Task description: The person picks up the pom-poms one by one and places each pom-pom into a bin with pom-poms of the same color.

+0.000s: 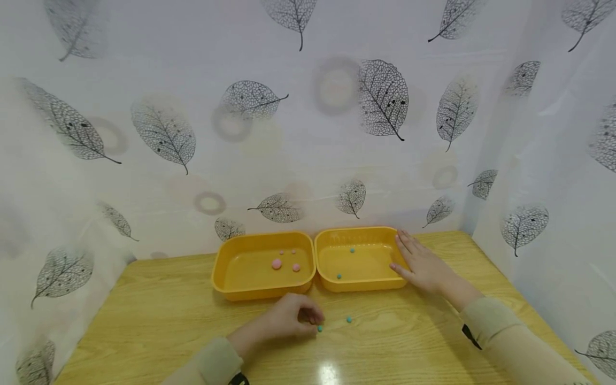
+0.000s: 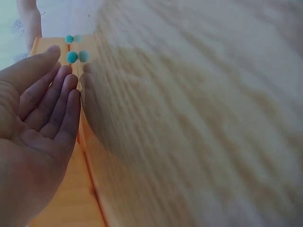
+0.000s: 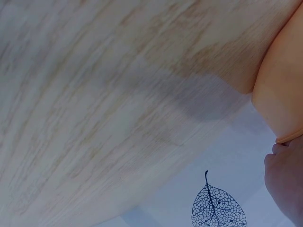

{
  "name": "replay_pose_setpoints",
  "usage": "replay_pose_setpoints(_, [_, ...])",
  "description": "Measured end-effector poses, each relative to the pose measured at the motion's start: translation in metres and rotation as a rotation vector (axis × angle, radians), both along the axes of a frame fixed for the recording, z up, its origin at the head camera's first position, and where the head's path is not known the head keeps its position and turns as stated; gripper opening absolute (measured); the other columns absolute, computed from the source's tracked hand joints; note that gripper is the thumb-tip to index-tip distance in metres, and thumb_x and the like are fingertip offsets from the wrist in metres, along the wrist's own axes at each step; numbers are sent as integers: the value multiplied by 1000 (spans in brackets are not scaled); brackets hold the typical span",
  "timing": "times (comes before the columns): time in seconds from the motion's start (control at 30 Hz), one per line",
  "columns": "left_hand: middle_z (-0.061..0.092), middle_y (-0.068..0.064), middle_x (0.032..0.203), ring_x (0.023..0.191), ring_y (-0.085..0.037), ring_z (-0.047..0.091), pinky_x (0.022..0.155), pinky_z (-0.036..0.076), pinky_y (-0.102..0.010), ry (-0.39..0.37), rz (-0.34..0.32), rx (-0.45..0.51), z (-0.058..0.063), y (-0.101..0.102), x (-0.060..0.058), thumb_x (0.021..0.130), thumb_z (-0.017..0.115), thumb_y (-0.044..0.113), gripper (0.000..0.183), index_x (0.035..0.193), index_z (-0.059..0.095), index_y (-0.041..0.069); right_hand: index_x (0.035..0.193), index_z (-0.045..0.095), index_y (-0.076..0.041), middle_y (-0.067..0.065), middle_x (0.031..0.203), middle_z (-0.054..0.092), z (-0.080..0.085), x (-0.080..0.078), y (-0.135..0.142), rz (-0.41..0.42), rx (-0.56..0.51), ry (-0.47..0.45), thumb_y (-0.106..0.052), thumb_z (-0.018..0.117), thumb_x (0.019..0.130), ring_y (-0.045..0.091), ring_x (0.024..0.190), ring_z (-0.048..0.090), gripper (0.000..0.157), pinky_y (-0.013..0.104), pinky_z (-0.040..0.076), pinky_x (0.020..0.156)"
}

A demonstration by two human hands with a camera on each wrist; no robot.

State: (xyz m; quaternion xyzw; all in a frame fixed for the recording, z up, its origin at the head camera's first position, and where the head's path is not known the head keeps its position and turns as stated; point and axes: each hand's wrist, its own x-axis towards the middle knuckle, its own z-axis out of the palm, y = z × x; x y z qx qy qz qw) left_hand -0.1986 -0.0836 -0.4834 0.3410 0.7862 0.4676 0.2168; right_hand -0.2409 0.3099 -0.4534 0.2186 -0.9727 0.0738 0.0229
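Note:
My left hand (image 1: 291,318) is low over the table in front of the yellow bins, its fingers loosely bent with nothing between them. Right at its fingertips lies a small teal ball (image 1: 320,328); a second teal ball (image 1: 349,320) sits a little to the right. The left wrist view shows the nearer ball (image 2: 72,57) just beyond the thumb and fingers. My right hand (image 1: 423,264) rests on the right end of the right-hand yellow bin (image 1: 366,286), fingers extended along its rim. Inside that bin are two teal balls, one near the back (image 1: 352,250).
A left-hand yellow bin (image 1: 255,293) stands against the other bin and contains several pink balls of different sizes, the biggest a pink ball (image 1: 276,263). Behind the wood-grain table (image 1: 159,310) hangs a white leaf-print curtain (image 1: 308,155), which also encloses both sides.

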Motion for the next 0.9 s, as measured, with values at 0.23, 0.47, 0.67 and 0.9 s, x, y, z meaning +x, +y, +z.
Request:
replay_pose_setpoints(0.23, [80, -5, 98, 85, 3, 67, 80, 60, -15, 135, -37, -56, -1, 2, -1, 87, 86, 2, 17, 101, 79, 6, 162, 24, 14, 33, 173, 16, -1, 1, 1, 1, -5, 1, -48, 50, 110, 52, 161, 19, 86, 65, 23, 130])
replay_pose_setpoints(0.47, [78, 3, 94, 82, 8, 62, 77, 57, -12, 233, -54, -128, -2, 7, -3, 87, 86, 4, 14, 98, 80, 11, 161, 24, 15, 34, 173, 16, 1, 2, 0, 7, -14, 0, -48, 50, 110, 53, 160, 20, 85, 66, 23, 130])
replay_pose_setpoints(0.67, [78, 1, 91, 78, 9, 59, 73, 55, -11, 261, -47, -146, 1, 11, -2, 87, 87, 3, 12, 94, 80, 9, 161, 25, 15, 34, 173, 16, 3, 2, 0, 6, -12, -2, -48, 50, 110, 53, 160, 19, 85, 66, 24, 130])
replay_pose_setpoints(0.9, [78, 1, 88, 76, 10, 58, 72, 55, -10, 277, -50, -159, 0, 13, -2, 86, 87, 3, 11, 91, 80, 10, 161, 25, 15, 34, 173, 16, 2, 1, 0, 7, -13, -4, -48, 50, 110, 53, 160, 19, 85, 66, 23, 130])
